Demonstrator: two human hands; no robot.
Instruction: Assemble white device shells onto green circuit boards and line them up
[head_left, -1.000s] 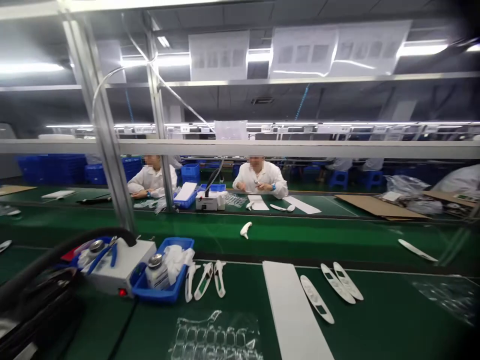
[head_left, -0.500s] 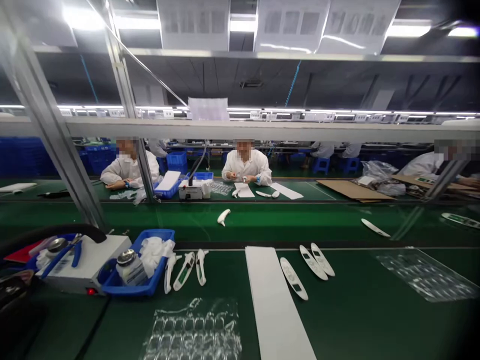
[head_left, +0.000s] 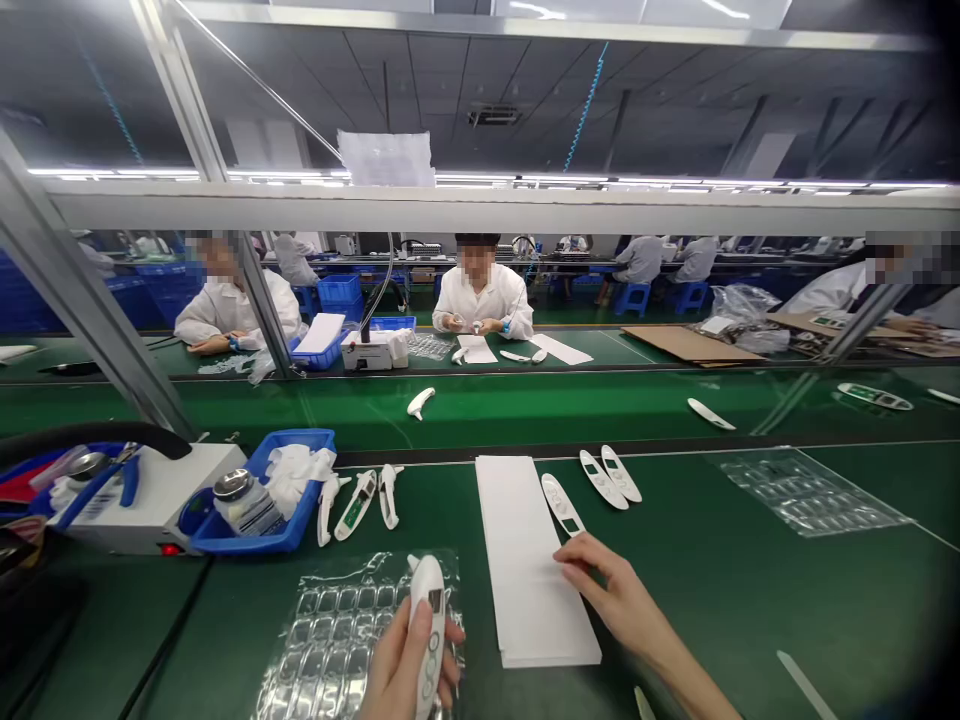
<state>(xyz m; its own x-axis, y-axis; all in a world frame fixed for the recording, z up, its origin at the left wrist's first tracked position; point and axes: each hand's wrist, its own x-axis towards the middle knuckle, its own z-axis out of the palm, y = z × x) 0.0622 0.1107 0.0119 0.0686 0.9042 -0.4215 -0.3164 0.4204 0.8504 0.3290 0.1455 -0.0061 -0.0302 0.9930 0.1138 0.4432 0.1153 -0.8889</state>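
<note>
My left hand [head_left: 409,655] is wrapped round a white handheld thermometer [head_left: 429,630] with a small dark window and round button marks. It holds the thermometer nearly upright over a clear plastic blister tray [head_left: 330,640]. My right hand [head_left: 607,585] is over the right edge of a stack of white paper strips [head_left: 525,570]. Its thumb and forefinger are bent, a little apart, and no object shows between them. Just beyond its fingertips lies a white oval cover [head_left: 561,505] with a window. Two similar covers [head_left: 602,480] lie farther back.
Several white thermometer shells, one an open shell with a green circuit board [head_left: 355,506], lie beside a blue bin [head_left: 259,540] holding a metal-capped bottle. A white box [head_left: 157,500] stands left. Another clear tray [head_left: 814,490] lies right. Co-workers sit beyond the green conveyor belt [head_left: 510,400].
Both my hands have come into view from below, the left one with a thermometer. The view has tilted downward. Parts on the belt appear shifted left in the picture.
</note>
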